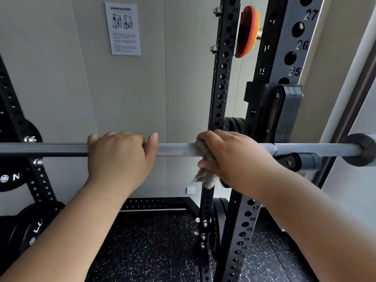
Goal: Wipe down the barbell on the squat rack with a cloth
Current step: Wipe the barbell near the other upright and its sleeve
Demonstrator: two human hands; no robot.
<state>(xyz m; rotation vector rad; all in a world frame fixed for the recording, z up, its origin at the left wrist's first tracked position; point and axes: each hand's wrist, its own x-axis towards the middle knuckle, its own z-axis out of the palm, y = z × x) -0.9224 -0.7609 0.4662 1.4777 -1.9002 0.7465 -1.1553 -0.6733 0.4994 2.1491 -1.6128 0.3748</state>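
Barbell [175, 150]: we find it lying level across the squat rack [293, 47], passing under both hands, with a bare knurled stretch between them.
Cloth [204, 176]: grey, bunched round the bar inside the right hand [230, 157], with a tail hanging below it.
Right hand: fingers curled over the bar, gripping cloth and bar together.
Left hand [120, 155]: wrapped over the bar, thumb raised toward the right hand.
Black weight plates [10, 178]: we note these outward of the left hand.
Red and orange plate [247, 31]: high above the right hand.
Printed sheet [123, 28]: on the wall above the left hand.
Speckled floor [152, 241]: below both hands.
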